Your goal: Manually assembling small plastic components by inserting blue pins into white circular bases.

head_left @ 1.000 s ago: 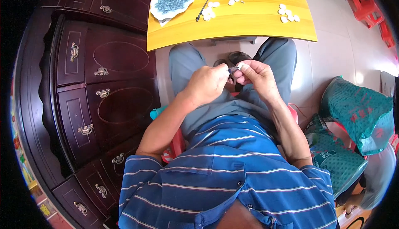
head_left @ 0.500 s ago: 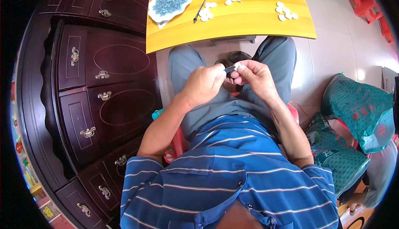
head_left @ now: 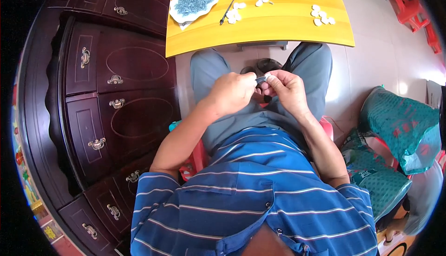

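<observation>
Both my hands meet above my lap, in front of the table's near edge. My left hand [head_left: 232, 93] is closed on a small dark flat piece [head_left: 261, 79] that sticks out from its fingers toward the right. Its exact kind is too small to tell. My right hand [head_left: 289, 91] pinches a small white piece [head_left: 268, 75] between thumb and fingers, and the dark piece's tip meets it there. Curled fingers hide most of both things. A dark rounded end [head_left: 267, 99] shows below, between the hands; I cannot tell whether it belongs to the held piece.
On the yellow table [head_left: 297, 33] stand a white scalloped plate [head_left: 177, 16] of thin grey-blue bits, small white discs [head_left: 324, 15] in groups, and a thin black stick [head_left: 227, 10]. Dark drawers [head_left: 134, 65] line the left. Green bags [head_left: 395, 121] and another person's arm [head_left: 420, 205] are at right.
My left hand has turned a little and moved slightly right, closer to my right hand. The dark piece stays against the white piece. The whole view has shifted slightly.
</observation>
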A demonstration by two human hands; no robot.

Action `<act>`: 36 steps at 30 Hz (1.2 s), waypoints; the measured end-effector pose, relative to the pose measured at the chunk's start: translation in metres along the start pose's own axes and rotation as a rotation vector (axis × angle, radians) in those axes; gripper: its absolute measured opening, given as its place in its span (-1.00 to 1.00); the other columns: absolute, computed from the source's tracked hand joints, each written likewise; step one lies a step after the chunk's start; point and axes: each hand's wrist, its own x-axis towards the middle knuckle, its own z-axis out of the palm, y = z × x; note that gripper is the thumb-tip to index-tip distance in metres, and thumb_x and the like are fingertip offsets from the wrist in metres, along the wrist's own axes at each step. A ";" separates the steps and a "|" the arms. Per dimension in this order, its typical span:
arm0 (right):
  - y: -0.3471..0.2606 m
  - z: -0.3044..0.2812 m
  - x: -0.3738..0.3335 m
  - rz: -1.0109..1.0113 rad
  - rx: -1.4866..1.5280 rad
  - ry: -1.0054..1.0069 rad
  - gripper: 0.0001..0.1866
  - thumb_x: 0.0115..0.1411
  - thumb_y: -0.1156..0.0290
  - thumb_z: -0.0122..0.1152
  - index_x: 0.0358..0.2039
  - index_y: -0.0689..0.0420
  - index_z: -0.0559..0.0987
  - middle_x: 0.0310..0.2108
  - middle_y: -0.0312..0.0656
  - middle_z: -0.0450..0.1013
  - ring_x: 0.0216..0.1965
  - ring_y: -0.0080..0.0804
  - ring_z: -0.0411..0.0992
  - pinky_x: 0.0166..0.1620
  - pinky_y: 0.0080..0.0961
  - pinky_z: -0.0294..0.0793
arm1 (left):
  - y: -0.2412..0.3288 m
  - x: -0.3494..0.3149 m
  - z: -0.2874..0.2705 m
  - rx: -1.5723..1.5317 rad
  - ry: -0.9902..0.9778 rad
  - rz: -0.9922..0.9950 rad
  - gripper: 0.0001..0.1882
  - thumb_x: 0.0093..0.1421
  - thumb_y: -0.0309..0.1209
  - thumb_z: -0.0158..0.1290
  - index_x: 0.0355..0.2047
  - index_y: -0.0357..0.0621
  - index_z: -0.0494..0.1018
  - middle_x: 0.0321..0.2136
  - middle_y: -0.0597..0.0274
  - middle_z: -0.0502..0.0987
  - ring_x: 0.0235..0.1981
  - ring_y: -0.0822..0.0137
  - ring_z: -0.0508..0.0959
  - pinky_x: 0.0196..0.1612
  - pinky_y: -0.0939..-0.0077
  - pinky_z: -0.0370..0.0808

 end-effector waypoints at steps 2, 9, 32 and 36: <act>0.002 0.002 0.001 -0.042 -0.104 0.065 -0.81 0.40 0.43 0.11 -0.16 0.28 0.61 -0.43 -0.31 0.57 -0.44 -0.67 0.48 -0.31 -0.67 0.55 | 0.012 0.004 0.006 0.210 0.012 -0.100 -0.85 0.28 -0.37 -0.01 -0.35 -0.19 0.42 -0.56 -0.13 0.56 -0.50 -0.20 0.58 -0.42 -0.04 0.50; -0.002 0.001 0.005 -0.076 -0.049 0.242 -0.82 0.40 0.45 0.10 -0.18 0.28 0.61 -0.42 -0.28 0.58 -0.43 -0.65 0.50 -0.29 -0.67 0.55 | 0.035 0.020 0.033 0.406 0.153 -0.168 -0.87 0.24 -0.39 -0.04 -0.36 -0.20 0.40 -0.63 -0.14 0.55 -0.53 -0.15 0.62 -0.45 -0.08 0.55; -0.013 -0.012 0.008 0.024 0.359 0.128 -0.84 0.35 0.38 0.05 -0.26 0.15 0.56 -0.46 -0.25 0.55 -0.52 -0.59 0.44 -0.36 -0.65 0.47 | -0.058 -0.014 -0.043 -1.263 0.548 -0.476 -0.79 0.39 -0.34 -0.10 -0.09 -0.17 0.39 -0.48 0.22 0.53 -0.50 0.33 0.57 -0.36 0.41 0.57; -0.011 -0.018 0.006 0.001 0.398 0.132 -0.84 0.34 0.39 0.04 -0.26 0.15 0.57 -0.45 -0.23 0.56 -0.53 -0.58 0.45 -0.36 -0.64 0.50 | -0.035 -0.028 0.035 -1.686 0.357 -0.443 -0.82 0.43 -0.34 -0.14 -0.14 -0.14 0.40 -0.36 0.13 0.56 -0.34 0.18 0.61 -0.21 0.26 0.61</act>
